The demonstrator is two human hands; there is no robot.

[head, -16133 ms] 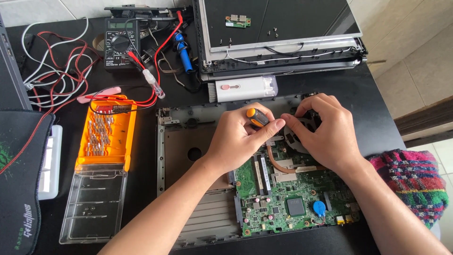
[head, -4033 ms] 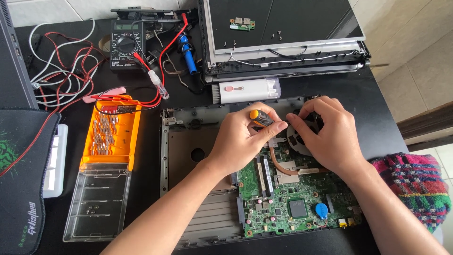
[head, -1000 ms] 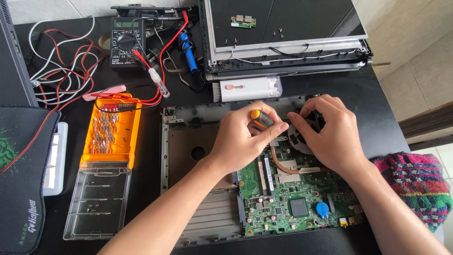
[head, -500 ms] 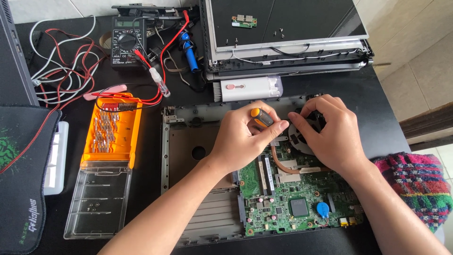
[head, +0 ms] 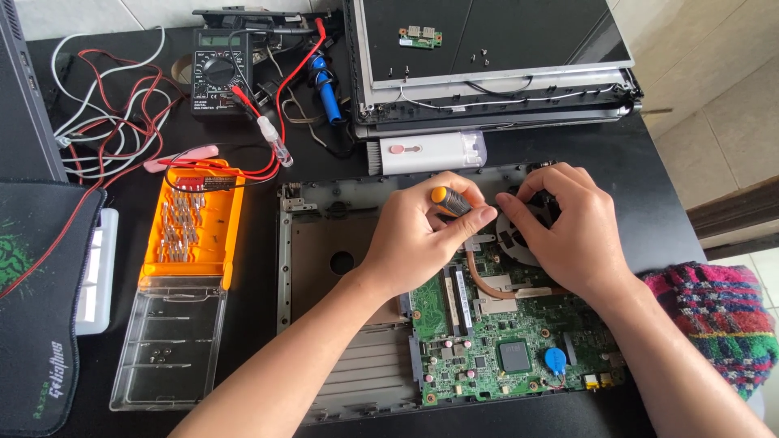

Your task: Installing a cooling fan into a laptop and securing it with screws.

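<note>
An opened laptop base (head: 312,243) lies on the black table with its green motherboard (head: 503,341) exposed at the right. My left hand (head: 418,235) grips a small screwdriver with an orange and black handle (head: 449,199), its tip hidden behind my fingers near the copper heat pipe (head: 487,288). My right hand (head: 572,231) rests on the round cooling fan (head: 519,239) at the top right of the board, fingers curled over it.
An orange bit case (head: 195,231) with its clear lid open lies at left. A multimeter (head: 217,73) with red leads and white cables sits behind it. A detached laptop screen (head: 487,57), white cleaning brush kit (head: 430,152), black mousepad (head: 40,308) and colourful cloth (head: 722,324) surround the work.
Both hands stay on the screwdriver and the fan with only slight finger shifts. The view has drifted a little.
</note>
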